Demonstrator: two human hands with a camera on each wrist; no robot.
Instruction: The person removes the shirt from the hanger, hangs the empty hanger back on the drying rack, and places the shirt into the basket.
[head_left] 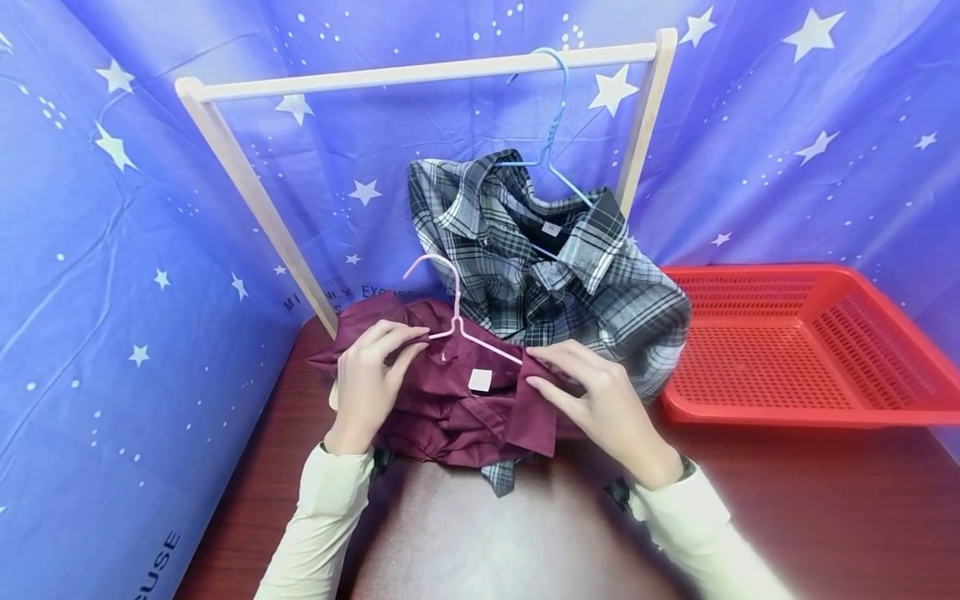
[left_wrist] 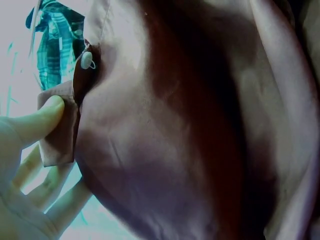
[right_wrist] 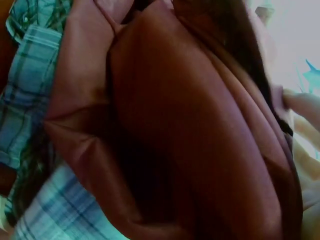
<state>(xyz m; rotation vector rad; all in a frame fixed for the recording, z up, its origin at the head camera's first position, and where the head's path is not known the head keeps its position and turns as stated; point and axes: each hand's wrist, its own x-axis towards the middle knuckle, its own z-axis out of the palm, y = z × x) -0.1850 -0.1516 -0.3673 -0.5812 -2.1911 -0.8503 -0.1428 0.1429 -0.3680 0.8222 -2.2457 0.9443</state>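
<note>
A maroon shirt (head_left: pixel 450 425) hangs bunched on a pink hanger (head_left: pixel 457 296), whose hook stands up free of the rack. My left hand (head_left: pixel 363 383) pinches the shirt's collar at the hanger's left arm. In the left wrist view, the thumb (left_wrist: pixel 52 107) presses the collar's corner from the front with fingers behind, near a small white button (left_wrist: pixel 87 60). On the other side, my right hand (head_left: pixel 603 400) pinches the collar's right flap between thumb and fingers. A white label (head_left: pixel 480 380) shows inside the neck. Maroon cloth (right_wrist: pixel 170 100) hides most of the right wrist view.
Behind, a grey plaid shirt (head_left: pixel 495 275) hangs by a blue hanger (head_left: pixel 554 125) from the wooden rack (head_left: pixel 420 75). A red plastic basket (head_left: pixel 787 416) stands to the right on the brown table (head_left: pixel 817 508). Blue star-printed cloth (head_left: pixel 135 267) encloses the space.
</note>
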